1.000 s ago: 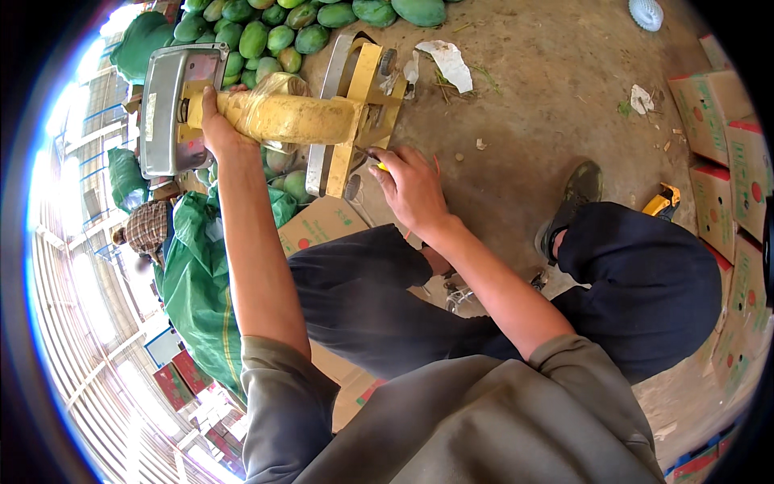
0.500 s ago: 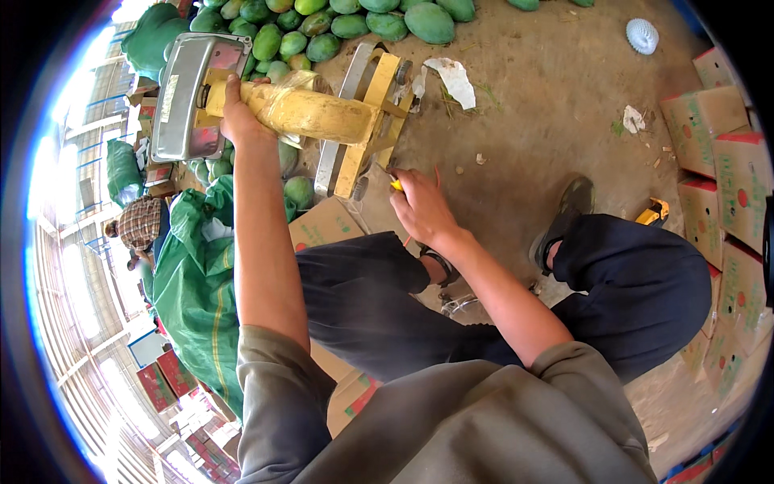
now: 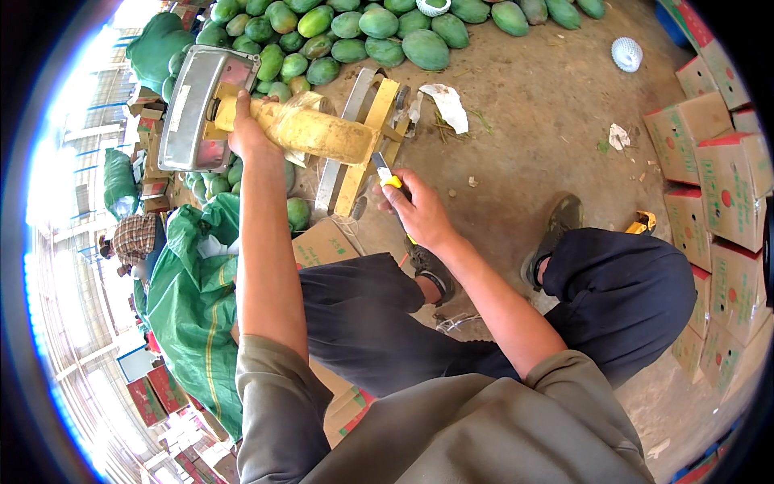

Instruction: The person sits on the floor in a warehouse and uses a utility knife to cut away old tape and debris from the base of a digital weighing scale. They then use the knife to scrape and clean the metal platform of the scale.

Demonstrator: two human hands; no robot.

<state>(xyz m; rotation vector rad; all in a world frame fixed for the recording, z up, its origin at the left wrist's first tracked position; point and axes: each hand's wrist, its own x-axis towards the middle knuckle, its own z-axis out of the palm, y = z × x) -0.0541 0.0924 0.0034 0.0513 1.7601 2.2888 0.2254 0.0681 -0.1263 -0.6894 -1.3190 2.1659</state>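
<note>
My left hand [image 3: 250, 133] grips the yellow post [image 3: 326, 137] of a wheeled scale, close to its silver metal display box [image 3: 187, 113]. Clear wrapping shows around the post, which lies tilted toward the left. At its other end is a yellow base frame [image 3: 364, 173] with small wheels. In my right hand [image 3: 423, 211] is a yellow-and-black utility knife [image 3: 390, 181], its blade out and pointing up toward the near end of the post and the frame. Whether the blade touches the post I cannot tell.
Green mangoes [image 3: 379, 32] are heaped along the far side. Stacked cartons [image 3: 726, 169] line the right. A green sack [image 3: 193, 282] and a flat carton [image 3: 326, 242] lie at left. A white foam net [image 3: 626, 54], torn paper [image 3: 446, 106] and a yellow-black tool [image 3: 642, 223] are on the floor.
My right hand has turned and risen slightly, so the knife and its blade now show plainly. My left hand keeps its hold on the post. The view has shifted a little.
</note>
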